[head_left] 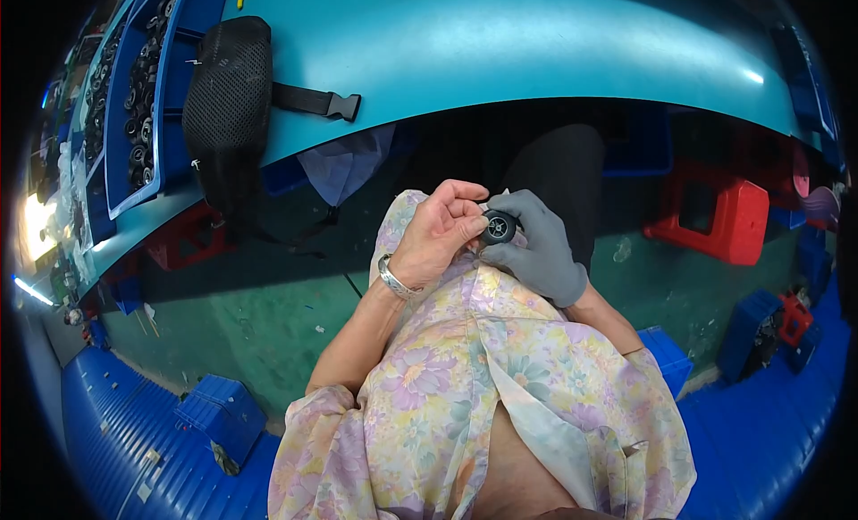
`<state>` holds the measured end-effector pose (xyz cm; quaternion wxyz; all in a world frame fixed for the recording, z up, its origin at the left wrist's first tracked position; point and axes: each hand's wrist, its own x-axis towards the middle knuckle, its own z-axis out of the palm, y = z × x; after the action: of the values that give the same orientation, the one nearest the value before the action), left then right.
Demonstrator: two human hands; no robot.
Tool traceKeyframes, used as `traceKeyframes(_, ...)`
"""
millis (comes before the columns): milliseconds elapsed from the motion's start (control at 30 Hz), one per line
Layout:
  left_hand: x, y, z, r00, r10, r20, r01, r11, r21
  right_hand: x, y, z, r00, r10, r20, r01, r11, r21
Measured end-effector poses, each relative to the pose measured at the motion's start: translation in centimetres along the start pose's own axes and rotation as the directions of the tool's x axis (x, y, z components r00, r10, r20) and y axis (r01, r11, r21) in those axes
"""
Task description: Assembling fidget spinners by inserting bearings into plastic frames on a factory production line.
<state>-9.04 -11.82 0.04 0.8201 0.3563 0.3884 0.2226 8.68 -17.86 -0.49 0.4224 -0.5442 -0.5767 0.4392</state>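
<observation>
A small black toy wheel [498, 227] with a spoked silver-grey hub is held over my lap, its hub face turned up toward me. My right hand [536, 245], in a grey glove, has its thumb and fingers closed round the wheel's edge. At the wheel's left side is my bare left hand [438, 231], a silver bracelet on its wrist. Its fingers are curled, and the thumb tip is pressed close to the wheel's rim. Whether those fingers pinch some small piece is hidden.
A teal table [500, 46] curves ahead, bearing a black mesh bag [230, 91] with a buckled strap. Left of it, a blue bin [134, 194] holds many black wheels. A red stool [715, 212] stands at right. A blue crate [228, 417] sits at lower left.
</observation>
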Motion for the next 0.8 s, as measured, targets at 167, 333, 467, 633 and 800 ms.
traceKeyframes(167,0.2,-0.3,-0.2,1.000,-0.014,0.000,0.014,0.998,-0.054,-0.3,-0.2,0.6,0.999,-0.007,-0.047,0.004,0.998,-0.070)
traceKeyframes(333,0.6,-0.2,-0.7,0.999,-0.031,0.039,0.034,0.998,-0.056,0.2,-0.2,0.6,1.000,-0.011,0.023,0.012,0.998,-0.062)
traceKeyframes(467,0.7,-0.4,-0.8,0.999,-0.019,0.042,0.021,0.999,-0.048,-0.1,0.2,1.0,0.999,-0.044,0.002,0.044,0.993,-0.108)
traceKeyframes(633,0.4,-0.7,-0.2,0.993,0.117,-0.025,-0.115,0.991,0.070,-0.3,0.4,1.4,0.919,0.394,-0.020,-0.327,0.789,0.521)
traceKeyframes(800,0.0,0.5,1.7,0.827,0.555,0.093,-0.440,0.534,0.722,-0.2,-0.1,1.0,0.908,0.375,0.185,-0.313,0.315,0.896)
